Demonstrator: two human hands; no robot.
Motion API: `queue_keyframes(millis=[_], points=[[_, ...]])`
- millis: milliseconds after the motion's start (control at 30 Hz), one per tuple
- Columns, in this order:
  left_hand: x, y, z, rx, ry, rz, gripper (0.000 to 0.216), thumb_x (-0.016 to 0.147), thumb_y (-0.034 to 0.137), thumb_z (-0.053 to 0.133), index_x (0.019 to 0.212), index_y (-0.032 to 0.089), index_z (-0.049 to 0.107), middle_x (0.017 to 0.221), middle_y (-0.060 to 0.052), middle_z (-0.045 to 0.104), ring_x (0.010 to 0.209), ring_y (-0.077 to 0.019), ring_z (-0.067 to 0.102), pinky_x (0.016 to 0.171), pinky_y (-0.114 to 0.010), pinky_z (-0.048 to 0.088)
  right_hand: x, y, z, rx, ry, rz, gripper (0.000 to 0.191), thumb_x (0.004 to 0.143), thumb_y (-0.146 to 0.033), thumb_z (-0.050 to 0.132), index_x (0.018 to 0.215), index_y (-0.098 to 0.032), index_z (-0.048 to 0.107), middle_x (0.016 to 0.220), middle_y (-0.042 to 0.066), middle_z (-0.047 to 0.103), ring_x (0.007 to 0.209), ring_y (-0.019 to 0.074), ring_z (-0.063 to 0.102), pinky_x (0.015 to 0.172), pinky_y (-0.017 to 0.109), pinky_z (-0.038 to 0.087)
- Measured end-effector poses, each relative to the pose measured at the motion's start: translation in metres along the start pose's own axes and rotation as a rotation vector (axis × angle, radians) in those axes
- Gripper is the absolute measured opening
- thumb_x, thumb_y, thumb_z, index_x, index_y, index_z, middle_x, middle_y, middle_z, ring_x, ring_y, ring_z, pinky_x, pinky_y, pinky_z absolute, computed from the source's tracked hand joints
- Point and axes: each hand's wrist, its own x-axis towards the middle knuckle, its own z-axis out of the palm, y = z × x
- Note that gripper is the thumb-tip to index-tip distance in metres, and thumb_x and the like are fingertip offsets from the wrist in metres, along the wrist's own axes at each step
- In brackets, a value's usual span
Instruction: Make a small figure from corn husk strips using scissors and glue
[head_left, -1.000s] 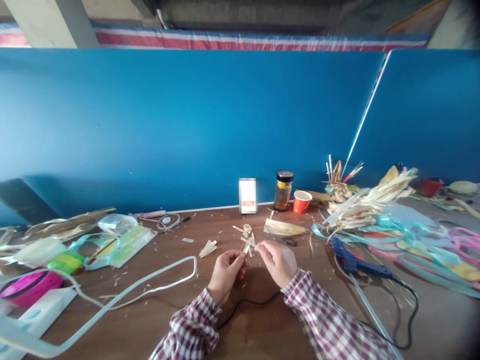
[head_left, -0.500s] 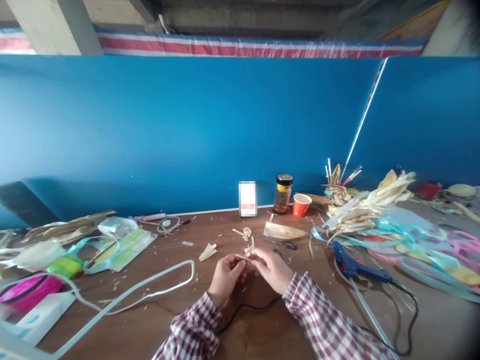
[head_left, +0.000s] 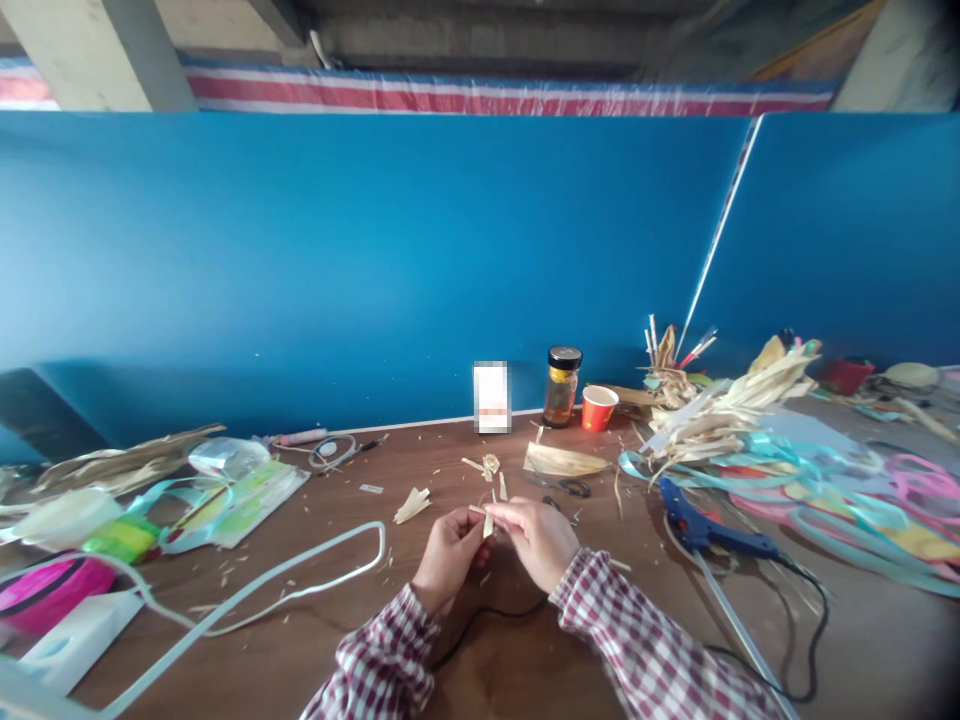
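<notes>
My left hand (head_left: 450,552) and my right hand (head_left: 538,538) meet low over the table, fingertips nearly touching. Between them is a small pale strip of dried husk (head_left: 489,522), pinched by both hands; its lower part is hidden by my fingers. Just beyond the fingers lie a curled husk scrap (head_left: 490,466) and, to the left, a fan-shaped husk piece (head_left: 412,505). A broad dried corn husk (head_left: 564,460) rests farther back on the right, with dark-handled scissors (head_left: 571,488) in front of it.
A blue glue gun (head_left: 712,528) with a black cable lies at right, near ribbons and a husk heap (head_left: 739,410). A lidded jar (head_left: 562,388) and red paper cup (head_left: 599,410) stand at the back. A pale bent tube (head_left: 300,560) stretches across the left.
My right fingers have closed in over the husk strip, which now shows as a paler, upright piece between the hands. The whole view has shifted slightly.
</notes>
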Motion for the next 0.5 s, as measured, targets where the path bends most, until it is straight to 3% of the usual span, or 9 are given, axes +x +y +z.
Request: queue_keyframes(millis=[233,400,500], points=[[-0.005,0.007,0.004,0.018,-0.001,-0.016,0.029,0.063,0.040,0.069,0.063,0.013,0.057,0.051,0.001,0.057,0.041,-0.0060,0.045,0.041,-0.018,0.034,0.005,0.011,-0.003,-0.148,0.068,0.036,0.031,0.091,-0.026,0.040,0.111,-0.032,0.062,0.093,0.000,0.069,0.081,0.0152,0.064,0.069,0.023,0.047],[-0.006,0.008,0.004,-0.019,0.005,-0.018,0.028,0.063,0.039,0.069,0.063,0.013,0.056,0.054,0.001,0.059,0.043,-0.0059,0.046,0.042,-0.018,0.036,0.012,0.042,-0.023,-0.266,0.208,0.220,0.031,0.088,-0.024,0.041,0.110,-0.029,0.063,0.099,0.004,0.069,0.084,0.0194,0.064,0.070,0.029,0.049],[-0.003,0.009,0.001,-0.098,0.082,-0.030,0.028,0.064,0.038,0.069,0.065,0.013,0.057,0.057,0.001,0.060,0.044,-0.0050,0.046,0.044,-0.017,0.036,0.011,0.047,-0.027,-0.118,0.236,0.173,0.042,0.086,-0.024,0.045,0.129,-0.025,0.046,0.089,0.003,0.070,0.080,0.0184,0.064,0.072,0.031,0.049]])
